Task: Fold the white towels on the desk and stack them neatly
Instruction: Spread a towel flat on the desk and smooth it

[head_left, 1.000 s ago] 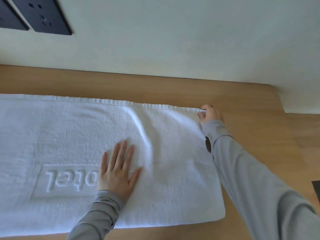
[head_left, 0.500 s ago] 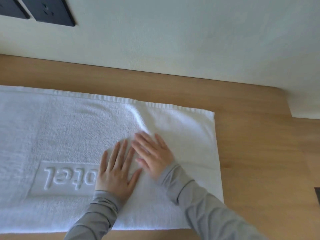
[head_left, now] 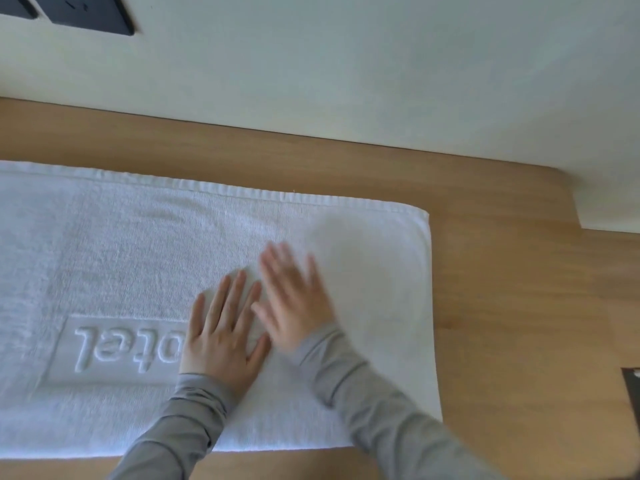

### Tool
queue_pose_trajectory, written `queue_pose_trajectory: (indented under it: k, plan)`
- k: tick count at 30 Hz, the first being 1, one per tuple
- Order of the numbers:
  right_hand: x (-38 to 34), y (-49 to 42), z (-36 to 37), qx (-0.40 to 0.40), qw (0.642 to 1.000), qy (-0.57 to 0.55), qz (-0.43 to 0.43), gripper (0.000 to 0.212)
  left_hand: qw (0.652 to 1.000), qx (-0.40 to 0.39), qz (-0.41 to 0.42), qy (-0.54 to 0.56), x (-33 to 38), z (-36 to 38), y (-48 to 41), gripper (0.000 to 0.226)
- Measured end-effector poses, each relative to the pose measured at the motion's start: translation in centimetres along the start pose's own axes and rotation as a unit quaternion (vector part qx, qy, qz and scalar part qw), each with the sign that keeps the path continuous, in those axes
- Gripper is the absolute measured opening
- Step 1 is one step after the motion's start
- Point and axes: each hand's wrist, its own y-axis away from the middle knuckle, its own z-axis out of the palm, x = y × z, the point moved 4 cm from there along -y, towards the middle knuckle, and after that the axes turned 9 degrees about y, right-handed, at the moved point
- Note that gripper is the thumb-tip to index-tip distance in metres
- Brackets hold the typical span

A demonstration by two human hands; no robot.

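A white towel (head_left: 138,271) lies spread flat on the wooden table (head_left: 519,306), filling the left and middle of the frame and running off the left edge. Its far hem, a ribbed band, runs across the upper part of the cloth parallel to the wall (head_left: 346,81), with a strip of bare wood between them. Its right edge ends at center right, and its near edge sits close to the bottom of the frame. A raised rectangular panel woven into the lower left part of the towel carries embossed letters, seen upside down; the visible ones read "otel", and the rest is covered.

The left hand (head_left: 221,337) lies palm down on the towel at lower center, fingers spread and straight, covering the right end of the lettered panel. The right hand (head_left: 298,299) rests just beside it to the right, also flat and open on the cloth with fingers extended; it is blurred. The two hands sit side by side and grip nothing. Both wrists wear grey sleeves (head_left: 363,393) entering from the bottom of the frame.

In the upper left corner, dark socket plates (head_left: 93,12) are mounted on the wall. A dark object (head_left: 632,393) is cut off at the right edge.
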Motion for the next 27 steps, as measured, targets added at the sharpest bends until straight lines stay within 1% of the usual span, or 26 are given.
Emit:
queue_pose_trajectory:
  k: [1,2,3,5,7,8,9,10,11,12,13,14,15,16,17,18,19,21,23,24,25,26,27]
  plan:
    - [-1.7,1.6,0.5,-0.016,1.000,-0.008,-0.020,0.058,1.000,0.000,0.003,-0.001,0.0,0.0,0.0,0.069]
    - [-1.3,3.0,1.0,-0.025,1.000,-0.001,-0.015,0.057,1.000,-0.001,0.003,-0.002,0.0,0.1,0.0,0.070]
    - [0.4,4.3,1.3,-0.039,0.999,0.013,0.012,0.058,1.000,-0.002,0.001,-0.002,0.0,0.1,0.0,0.071]
    - [5.8,7.4,1.2,-0.088,0.988,0.053,0.113,0.063,1.000,-0.004,-0.008,-0.004,0.0,0.0,0.0,0.071]
    - [11.5,11.0,1.0,-0.134,0.961,0.081,0.226,0.071,1.000,-0.006,-0.011,-0.006,0.1,0.0,0.0,0.071]
    - [13.7,12.5,0.6,-0.145,0.944,0.076,0.288,0.079,1.000,-0.006,-0.012,-0.007,0.1,0.0,0.1,0.071]
    - [14.9,13.5,-0.1,-0.138,0.927,0.064,0.342,0.086,1.000,-0.007,-0.014,-0.008,0.1,0.0,0.1,0.071]
    - [15.1,13.9,-0.7,-0.110,0.918,0.060,0.376,0.089,1.000,-0.008,-0.015,-0.007,0.2,0.0,0.1,0.071]
    - [14.0,13.5,-1.4,-0.068,0.918,0.065,0.384,0.084,1.000,-0.008,-0.014,-0.006,0.2,0.0,0.1,0.071]
    - [12.0,12.6,-1.7,-0.031,0.928,0.057,0.367,0.078,1.000,-0.007,-0.014,-0.006,0.2,0.1,0.1,0.071]
    - [9.2,11.4,-1.8,-0.002,0.946,0.038,0.322,0.071,1.000,-0.005,-0.013,-0.005,0.2,0.1,0.1,0.071]
    - [5.8,10.4,-1.3,0.002,0.968,0.019,0.249,0.066,1.000,-0.002,-0.011,-0.003,0.1,0.1,0.1,0.070]
    - [2.4,10.2,-0.6,-0.018,0.984,0.008,0.177,0.062,1.000,0.000,-0.009,-0.001,0.1,0.1,0.1,0.070]
    - [0.0,10.7,0.3,-0.040,0.992,0.005,0.122,0.060,1.000,0.003,-0.007,0.002,0.0,0.1,0.1,0.070]
    - [-0.9,11.7,0.9,-0.056,0.994,0.011,0.094,0.060,1.000,0.007,-0.005,0.005,0.0,0.1,0.1,0.070]
    - [-0.1,12.8,1.2,-0.076,0.992,0.016,0.095,0.062,1.000,0.010,-0.003,0.007,0.0,0.1,0.0,0.069]
    - [1.6,14.3,1.3,-0.099,0.987,0.023,0.122,0.063,1.000,0.011,-0.003,0.008,0.0,0.2,0.0,0.069]
    - [6.0,17.9,0.8,-0.136,0.966,0.028,0.216,0.068,1.000,0.013,-0.003,0.010,-0.1,0.3,0.0,0.069]
    - [9.9,21.2,0.0,-0.154,0.931,0.008,0.330,0.084,1.000,0.013,-0.003,0.011,-0.1,0.5,0.1,0.069]
    - [10.8,21.9,-0.5,-0.151,0.913,0.000,0.380,0.089,1.000,0.013,-0.004,0.011,-0.2,0.6,0.1,0.069]
    - [10.8,21.7,-1.1,-0.129,0.902,0.004,0.412,0.089,1.000,0.013,-0.005,0.012,-0.2,0.6,0.1,0.069]
    - [10.0,20.6,-1.6,-0.103,0.905,0.008,0.413,0.085,1.000,0.012,-0.005,0.013,-0.2,0.7,0.1,0.069]
    - [8.4,19.0,-1.9,-0.075,0.921,0.007,0.381,0.078,1.000,0.012,-0.004,0.012,-0.3,0.7,0.0,0.069]
